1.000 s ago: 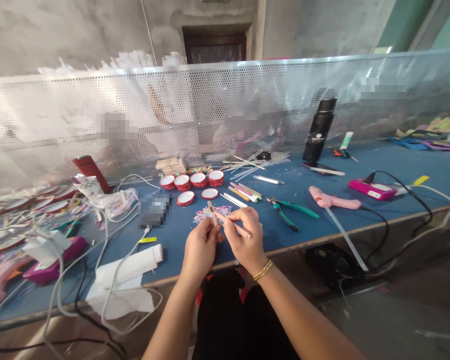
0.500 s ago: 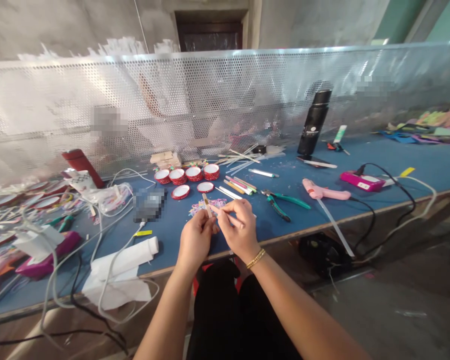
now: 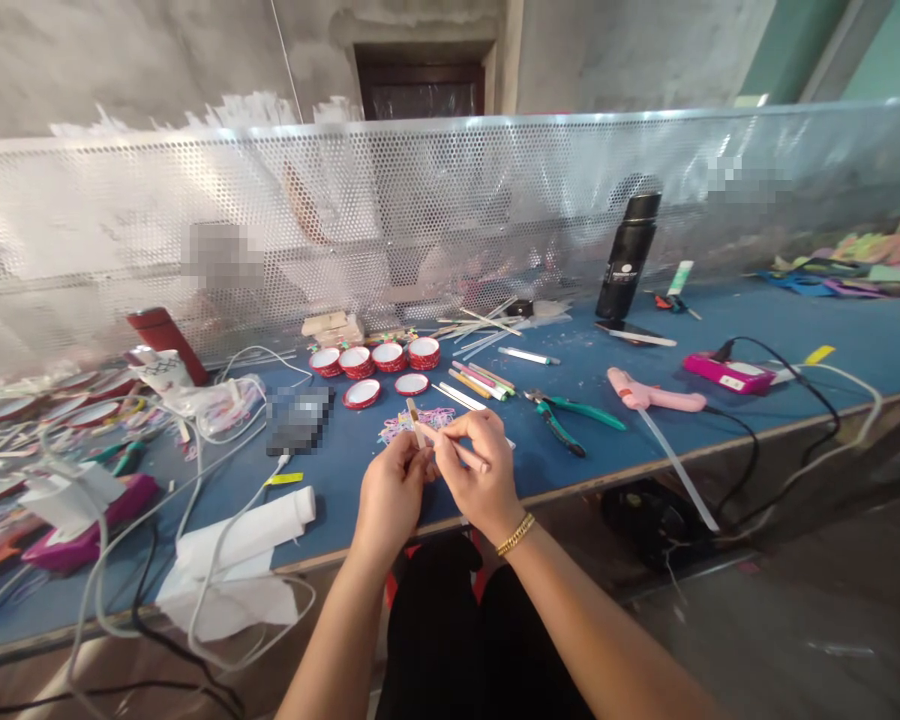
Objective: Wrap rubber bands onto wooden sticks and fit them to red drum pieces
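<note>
My left hand is closed, pinching a small flat strip upright; its upper end is brown and the lower part pale. In my right hand, fingers wrap round a slim pink pen-like stick. Its front end is at the strip or very near it; contact is too small to tell. Just beyond both hands lies a heap of thin coloured loops. Behind that are two single red-rimmed white discs, one to the left, and several stacks of such discs. Coloured pens lie to their right.
Green-handled pliers and a pink glue gun lie rightward, with a magenta box and black bottle beyond. A white roll, trailing cables and a pixelated dark device are leftward. A perforated metal screen stands behind.
The whole view has shifted slightly, so the table sits a little lower. Both hands keep their hold on the strip and pink stick, with barely any visible movement.
</note>
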`<state>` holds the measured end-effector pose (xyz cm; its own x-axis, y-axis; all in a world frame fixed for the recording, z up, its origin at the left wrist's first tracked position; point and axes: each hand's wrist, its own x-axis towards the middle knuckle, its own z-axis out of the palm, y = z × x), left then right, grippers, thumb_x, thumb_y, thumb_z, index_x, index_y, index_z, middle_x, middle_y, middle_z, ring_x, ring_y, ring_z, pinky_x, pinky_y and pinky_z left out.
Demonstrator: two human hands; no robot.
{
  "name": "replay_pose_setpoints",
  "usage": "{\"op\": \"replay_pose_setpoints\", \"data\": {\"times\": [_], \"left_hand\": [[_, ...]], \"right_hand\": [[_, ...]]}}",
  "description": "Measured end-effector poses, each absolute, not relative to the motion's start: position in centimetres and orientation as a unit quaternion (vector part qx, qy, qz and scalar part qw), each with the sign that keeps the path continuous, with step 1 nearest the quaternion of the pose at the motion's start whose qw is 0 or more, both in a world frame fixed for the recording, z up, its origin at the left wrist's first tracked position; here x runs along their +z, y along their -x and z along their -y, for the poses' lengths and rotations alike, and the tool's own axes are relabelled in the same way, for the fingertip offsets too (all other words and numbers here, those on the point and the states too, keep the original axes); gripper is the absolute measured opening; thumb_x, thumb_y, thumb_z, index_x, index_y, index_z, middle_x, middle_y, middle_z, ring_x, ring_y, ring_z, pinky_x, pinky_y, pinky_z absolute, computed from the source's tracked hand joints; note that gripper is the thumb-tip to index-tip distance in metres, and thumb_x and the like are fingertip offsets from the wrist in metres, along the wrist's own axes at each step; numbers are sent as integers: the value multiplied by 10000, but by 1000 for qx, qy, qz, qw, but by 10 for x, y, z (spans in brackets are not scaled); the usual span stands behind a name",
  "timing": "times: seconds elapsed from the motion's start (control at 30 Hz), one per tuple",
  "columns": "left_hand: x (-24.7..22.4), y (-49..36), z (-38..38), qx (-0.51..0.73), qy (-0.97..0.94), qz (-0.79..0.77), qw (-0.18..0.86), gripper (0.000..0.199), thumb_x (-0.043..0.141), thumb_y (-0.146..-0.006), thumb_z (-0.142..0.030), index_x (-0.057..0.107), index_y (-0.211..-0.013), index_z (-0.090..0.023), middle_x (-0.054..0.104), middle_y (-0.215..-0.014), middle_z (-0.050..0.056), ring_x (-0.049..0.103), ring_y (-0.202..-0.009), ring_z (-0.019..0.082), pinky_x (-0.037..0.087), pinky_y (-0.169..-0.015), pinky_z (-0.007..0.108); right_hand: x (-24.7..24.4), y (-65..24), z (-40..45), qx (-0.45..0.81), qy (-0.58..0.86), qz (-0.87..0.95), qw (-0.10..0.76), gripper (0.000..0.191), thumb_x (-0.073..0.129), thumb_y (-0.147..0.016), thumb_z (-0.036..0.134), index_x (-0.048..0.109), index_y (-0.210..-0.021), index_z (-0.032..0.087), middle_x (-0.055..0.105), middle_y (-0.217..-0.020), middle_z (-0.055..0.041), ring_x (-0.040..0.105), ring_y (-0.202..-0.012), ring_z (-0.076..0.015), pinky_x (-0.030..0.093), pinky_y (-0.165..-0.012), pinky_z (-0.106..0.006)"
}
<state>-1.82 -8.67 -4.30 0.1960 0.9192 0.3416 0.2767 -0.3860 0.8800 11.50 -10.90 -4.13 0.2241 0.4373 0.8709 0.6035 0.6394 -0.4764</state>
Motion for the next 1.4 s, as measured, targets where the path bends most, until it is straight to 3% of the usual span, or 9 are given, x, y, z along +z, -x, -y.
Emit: {"op": "replay_pose_setpoints", "data": {"times": [1.03,1.2,1.4], "left_hand": [[-45,19,86,465,-691,-434,344,128,585,-881,-318,679,-886,-232,724,-761,15,620,-645,176,446,-596,250],[-44,20,87,453,-703,-452,310,131,581,-888,-316,651,-826,-226,691,-704,-6,582,-618,162,400,-571,237],[-44,19,87,468,-689,-433,345,134,592,-888,-330,681,-885,-229,728,-756,13,628,-646,174,445,-598,251]], "right_hand": [[-43,-114,108,-66,426,612,664,156,561,-912,185,532,-773,249,656,-701,24,592,-679,-179,432,-806,-392],[-42,-114,109,-59,415,628,655,137,567,-906,178,548,-790,248,662,-712,24,600,-693,-183,434,-804,-389],[-41,-114,109,-66,423,610,666,161,562,-913,179,521,-774,249,646,-694,31,586,-667,-176,431,-811,-392]]}}
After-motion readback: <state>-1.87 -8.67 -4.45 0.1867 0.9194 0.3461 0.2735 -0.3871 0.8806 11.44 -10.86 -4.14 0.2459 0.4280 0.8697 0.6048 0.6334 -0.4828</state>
